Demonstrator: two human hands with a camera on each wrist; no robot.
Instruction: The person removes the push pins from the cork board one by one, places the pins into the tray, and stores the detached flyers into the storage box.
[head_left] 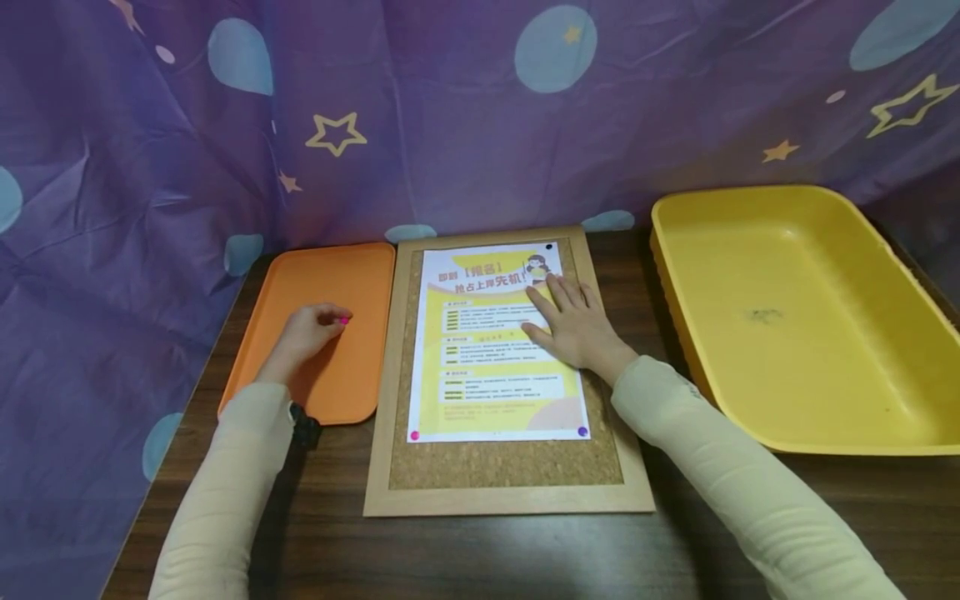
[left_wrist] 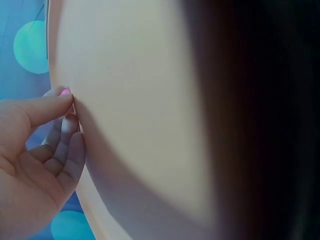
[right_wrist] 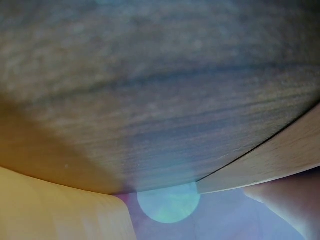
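Observation:
My left hand (head_left: 306,332) pinches a small pink pushpin (head_left: 344,321) between thumb and forefinger, over the orange tray (head_left: 352,375). In the left wrist view the pushpin (left_wrist: 65,92) shows at the fingertips, close to the tray's surface. My right hand (head_left: 581,325) rests with spread fingers on the upper right of a yellow-and-white printed poster (head_left: 495,408). That sheet lies on a wood-framed corkboard (head_left: 502,467). A black pin (head_left: 549,247) sits at its top right corner, a pink pin (head_left: 415,436) at bottom left and a purple pin (head_left: 582,432) at bottom right.
To the right of the corkboard stands a large yellow tub (head_left: 810,350) with raised walls. A dark wooden table (head_left: 450,558) carries everything. Behind it hangs a purple cloth (head_left: 450,125) with stars and blue spots.

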